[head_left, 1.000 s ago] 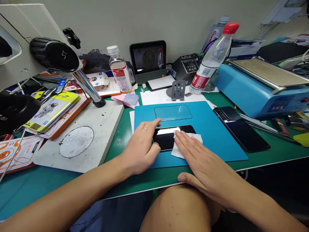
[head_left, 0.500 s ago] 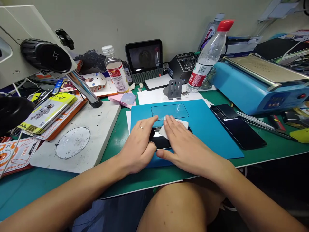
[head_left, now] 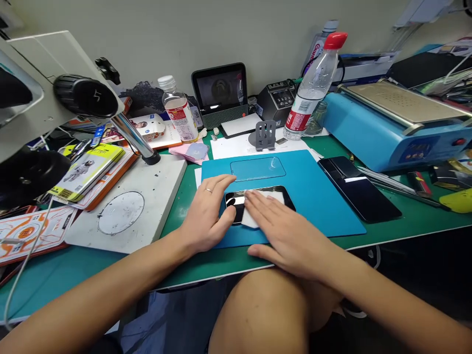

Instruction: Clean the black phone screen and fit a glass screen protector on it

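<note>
A black phone (head_left: 273,191) with a glossy surface lies flat on a blue mat (head_left: 332,216). My right hand (head_left: 283,231) presses a folded white wipe (head_left: 250,216) onto it, fingers together and thumb out to the side. At the phone's left end is my left hand (head_left: 206,211), with a ring on one finger. Its thumb touches the lower left corner and its fingers spread apart above. Just behind the phone, a clear screen protector (head_left: 258,168) with a black outline lies on the mat.
On the left stands a microscope base (head_left: 162,196) beside stacked boxes (head_left: 88,167). Bottles (head_left: 182,118), a grey phone stand (head_left: 265,135) and a small display (head_left: 220,88) are at the back. To the right are another phone (head_left: 365,196), tweezers (head_left: 387,182) and a blue heating machine (head_left: 379,128).
My right hand has drawn the wipe a little towards me across the phone, so more of the far edge shows. My left hand's fingers have loosened slightly. The view has shifted a little.
</note>
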Tool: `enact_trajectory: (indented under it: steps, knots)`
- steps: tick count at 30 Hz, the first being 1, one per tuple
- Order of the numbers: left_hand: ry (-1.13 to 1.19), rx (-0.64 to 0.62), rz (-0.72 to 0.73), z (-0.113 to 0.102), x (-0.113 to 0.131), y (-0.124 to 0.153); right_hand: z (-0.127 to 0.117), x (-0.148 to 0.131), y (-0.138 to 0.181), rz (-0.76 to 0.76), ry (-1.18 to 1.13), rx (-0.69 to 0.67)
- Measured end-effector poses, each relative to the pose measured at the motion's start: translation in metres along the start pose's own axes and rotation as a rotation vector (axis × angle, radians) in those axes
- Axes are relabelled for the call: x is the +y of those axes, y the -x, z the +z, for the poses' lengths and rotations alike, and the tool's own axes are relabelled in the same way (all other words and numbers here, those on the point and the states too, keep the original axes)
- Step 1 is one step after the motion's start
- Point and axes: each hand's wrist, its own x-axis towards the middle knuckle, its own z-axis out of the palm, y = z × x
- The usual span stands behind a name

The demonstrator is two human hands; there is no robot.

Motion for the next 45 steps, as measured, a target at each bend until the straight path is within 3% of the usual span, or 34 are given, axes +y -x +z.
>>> enact_trajectory:
  steps: [7, 14, 21, 24, 32, 45]
  knots:
    - [-0.156, 0.021, 0.150, -0.002, 0.008, -0.004, -0.009, 0.048, 0.023, -0.146, 0.038, 0.000]
    - [-0.036, 0.127, 0.551, -0.002, 0.024, 0.001, -0.004, 0.048, 0.021, -0.056, 0.016, 0.024]
    - [0.006, -0.002, 0.690, 0.003, 0.023, 0.012, -0.002, 0.049, 0.021, 0.000, 0.009, 0.019]
    - [-0.025, -0.059, 0.652, 0.005, 0.020, 0.011, -0.003, 0.048, 0.019, 0.008, 0.001, -0.012]
    - [-0.146, -0.065, 0.342, 0.002, 0.021, 0.001, -0.007, 0.046, 0.019, 0.056, -0.009, -0.028]
    - [-0.183, -0.099, 0.143, 0.010, 0.017, 0.001, 0.000, 0.047, 0.018, 0.088, 0.003, 0.021]
